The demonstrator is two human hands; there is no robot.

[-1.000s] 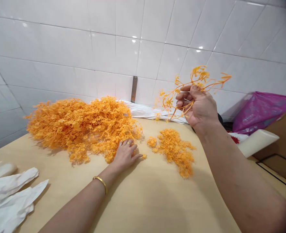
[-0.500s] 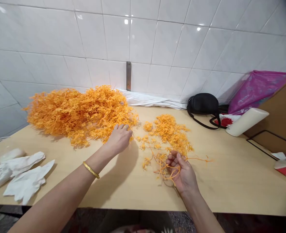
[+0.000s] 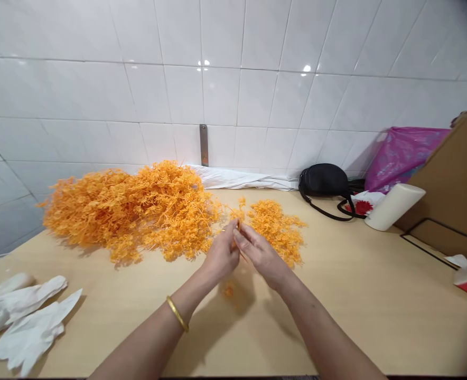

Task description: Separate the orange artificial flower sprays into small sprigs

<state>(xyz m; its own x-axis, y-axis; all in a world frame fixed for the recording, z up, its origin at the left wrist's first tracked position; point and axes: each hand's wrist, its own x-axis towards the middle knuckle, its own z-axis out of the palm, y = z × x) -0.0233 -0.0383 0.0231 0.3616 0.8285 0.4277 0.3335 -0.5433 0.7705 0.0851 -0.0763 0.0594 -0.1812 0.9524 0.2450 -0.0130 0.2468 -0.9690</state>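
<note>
My left hand (image 3: 221, 252) and my right hand (image 3: 262, 256) meet over the middle of the table, both closed at the fingertips. Between them is an orange flower sprig (image 3: 239, 212), its small blossoms poking up beyond the fingers; its stem is mostly hidden by my hands. A large heap of orange flower sprays (image 3: 130, 211) spreads to the left, close to my left hand. Just behind and right of my right hand lies a smaller pile of orange sprays (image 3: 277, 224). A loose orange bit (image 3: 228, 291) shows blurred below my hands.
Crumpled white tissues (image 3: 31, 327) lie at the front left. To the back right are a black bag (image 3: 324, 180) with a strap, a white roll (image 3: 395, 207), a black wire frame (image 3: 427, 224), a cardboard box (image 3: 451, 184) and a purple bag (image 3: 403, 155). A tiled wall stands behind.
My left hand has moved right and my right hand up and left, so they now meet. The sprig tangle from my right hand is now between both hands. The view has tilted up.
</note>
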